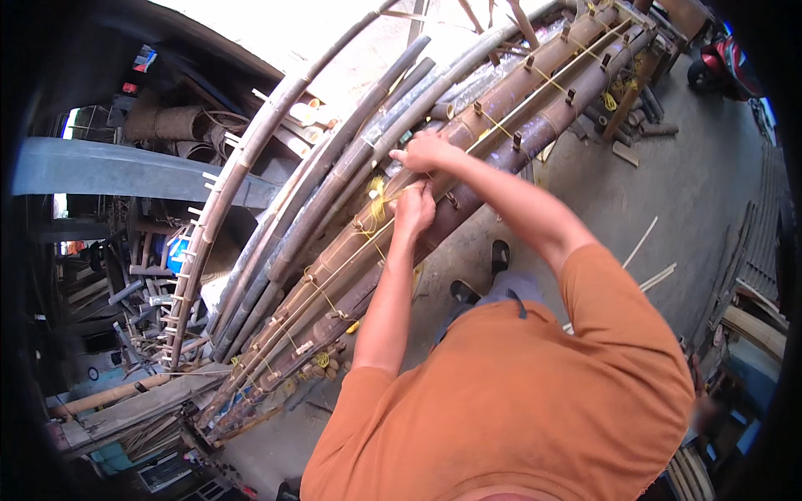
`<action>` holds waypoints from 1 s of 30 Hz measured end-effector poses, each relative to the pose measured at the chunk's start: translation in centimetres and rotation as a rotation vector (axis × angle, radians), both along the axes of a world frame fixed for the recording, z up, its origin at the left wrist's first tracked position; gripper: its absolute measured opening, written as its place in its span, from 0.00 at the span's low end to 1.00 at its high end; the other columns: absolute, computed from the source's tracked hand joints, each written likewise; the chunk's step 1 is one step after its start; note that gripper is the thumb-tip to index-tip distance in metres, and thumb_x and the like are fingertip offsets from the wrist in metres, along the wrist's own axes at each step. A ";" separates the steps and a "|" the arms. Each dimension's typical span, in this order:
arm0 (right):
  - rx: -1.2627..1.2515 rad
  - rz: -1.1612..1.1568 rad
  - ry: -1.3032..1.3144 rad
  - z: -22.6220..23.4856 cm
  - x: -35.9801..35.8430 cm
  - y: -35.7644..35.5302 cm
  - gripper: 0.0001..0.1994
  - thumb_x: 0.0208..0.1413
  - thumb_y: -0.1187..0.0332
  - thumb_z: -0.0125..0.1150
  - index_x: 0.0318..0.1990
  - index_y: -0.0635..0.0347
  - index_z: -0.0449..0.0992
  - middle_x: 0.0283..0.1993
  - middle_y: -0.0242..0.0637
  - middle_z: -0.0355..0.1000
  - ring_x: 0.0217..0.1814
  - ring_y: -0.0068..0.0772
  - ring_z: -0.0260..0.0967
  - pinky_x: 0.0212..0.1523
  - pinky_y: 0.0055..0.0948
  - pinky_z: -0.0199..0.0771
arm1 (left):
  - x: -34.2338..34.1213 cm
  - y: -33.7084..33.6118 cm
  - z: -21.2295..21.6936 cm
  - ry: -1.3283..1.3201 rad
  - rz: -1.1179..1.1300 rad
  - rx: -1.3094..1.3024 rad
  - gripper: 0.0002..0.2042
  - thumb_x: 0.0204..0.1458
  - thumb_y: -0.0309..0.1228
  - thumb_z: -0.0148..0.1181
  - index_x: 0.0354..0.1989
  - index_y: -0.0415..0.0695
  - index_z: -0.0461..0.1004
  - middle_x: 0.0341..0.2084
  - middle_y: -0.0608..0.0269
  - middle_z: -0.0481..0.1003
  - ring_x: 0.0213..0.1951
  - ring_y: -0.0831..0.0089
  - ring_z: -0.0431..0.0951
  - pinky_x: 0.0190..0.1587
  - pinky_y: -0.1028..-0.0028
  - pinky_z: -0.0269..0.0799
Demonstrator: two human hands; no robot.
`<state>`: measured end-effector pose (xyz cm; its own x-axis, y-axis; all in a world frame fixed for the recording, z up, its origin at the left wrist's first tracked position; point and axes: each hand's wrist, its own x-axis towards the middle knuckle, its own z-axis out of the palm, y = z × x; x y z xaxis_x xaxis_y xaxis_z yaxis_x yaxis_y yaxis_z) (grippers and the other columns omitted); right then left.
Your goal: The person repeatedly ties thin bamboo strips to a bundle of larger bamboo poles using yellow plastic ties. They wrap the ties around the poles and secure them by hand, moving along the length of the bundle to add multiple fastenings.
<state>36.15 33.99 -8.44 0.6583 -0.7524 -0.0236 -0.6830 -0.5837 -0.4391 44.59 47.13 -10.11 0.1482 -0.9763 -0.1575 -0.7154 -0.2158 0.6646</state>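
Two long brown bamboo poles lie side by side on a diagonal, the nearer pole (539,154) and the farther pole (501,88), with short wooden pegs along them. Yellow string (510,129) crosses between the pegs, and a thin pale strip (355,257) runs lengthwise between the poles. My left hand (413,210) is closed at the poles, its fingers pinching yellow string beside a loose yellow tangle (378,197). Just beyond it my right hand (426,154) is closed over the farther pole. What its fingers hold is too small to make out.
A curved pole with pale pegs (221,196) stands at the left, with grey-brown poles (313,204) stacked beside it. Bamboo offcuts (656,129) lie on the concrete floor (710,159) at right. A red motorbike (731,67) stands far right.
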 end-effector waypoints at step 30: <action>1.350 -1.673 -1.844 -16.5 -15.5 25.5 0.29 0.64 0.41 0.42 0.56 0.59 0.69 0.54 0.52 0.69 0.58 0.44 0.68 0.59 0.52 0.68 | 29.5 -6.8 1.5 0.681 0.658 0.097 0.13 0.61 0.41 0.53 0.33 0.44 0.76 0.23 0.66 0.76 0.28 0.74 0.77 0.34 0.72 0.75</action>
